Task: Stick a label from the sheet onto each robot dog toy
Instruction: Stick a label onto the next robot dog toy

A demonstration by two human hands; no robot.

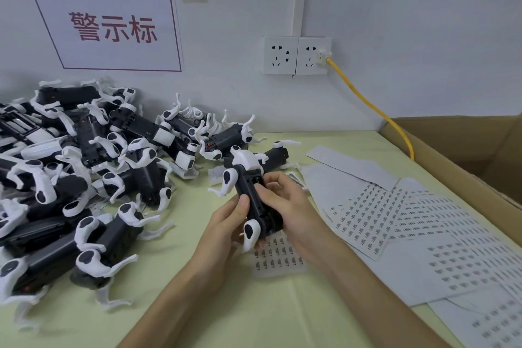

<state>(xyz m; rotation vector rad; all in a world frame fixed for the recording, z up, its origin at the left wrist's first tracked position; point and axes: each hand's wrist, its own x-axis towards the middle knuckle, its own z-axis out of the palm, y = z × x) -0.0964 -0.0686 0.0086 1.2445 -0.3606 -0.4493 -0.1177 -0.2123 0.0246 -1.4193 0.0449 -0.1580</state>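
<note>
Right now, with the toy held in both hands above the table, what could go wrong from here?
1. Both the left hand and right hand grip the robot dog toy; its thin white legs could snag or bend.
2. The label sheets overlap loosely; a sleeve or arm could drag them.
3. The pile of toys lies tangled nearby, so labelled and unlabelled ones may get mixed.

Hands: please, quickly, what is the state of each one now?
Left hand: closed, holding the robot dog toy from its left side.
Right hand: closed, holding the same toy, fingers on its underside.
</note>
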